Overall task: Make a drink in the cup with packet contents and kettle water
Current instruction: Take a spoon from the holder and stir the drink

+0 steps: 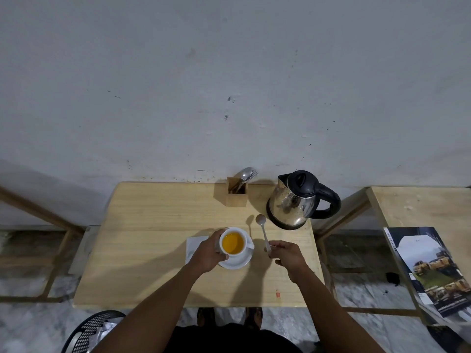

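Steadying the white ceramic cup (233, 242) of orange drink on its white saucer (235, 262), your left hand (207, 253) wraps it | right hand (286, 253) pinches the steel teaspoon (263, 233) beside it | risk: careless stirring slops liquid over the rim.

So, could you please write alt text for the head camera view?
A person's left hand grips a white cup of orange drink on a saucer, while the right hand holds a spoon above the wooden table. A steel kettle and a cutlery holder stand behind.
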